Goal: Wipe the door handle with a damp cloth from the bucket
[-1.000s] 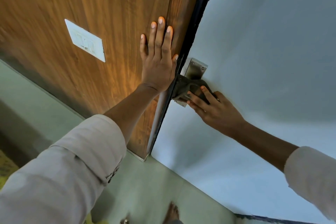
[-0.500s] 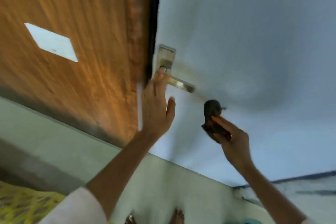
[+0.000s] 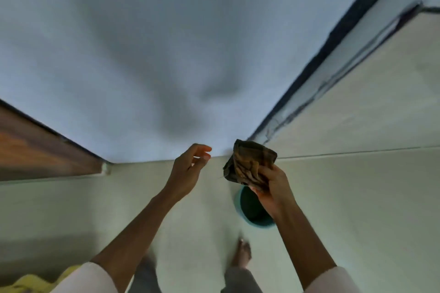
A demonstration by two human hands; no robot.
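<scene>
white wall (image 3: 142, 43): fills upper frame | wooden panel (image 3: 35, 150): left edge, mid-height | pale tiled floor (image 3: 357, 197): lower half and right | black strip (image 3: 333, 38): diagonal, upper right | yellow item (image 3: 31, 280): bottom-left corner, blurred

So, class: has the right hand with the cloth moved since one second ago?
Yes. The right hand has carried the cloth away from the door handle, now out of view, down over the bucket.

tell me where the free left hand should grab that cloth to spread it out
Take the cloth at its loose upper-left edge, coming in from the left. The right hand has its grip on the lower right part, so the bunched folds stick up and toward the empty left hand, clear of fingers.
</scene>
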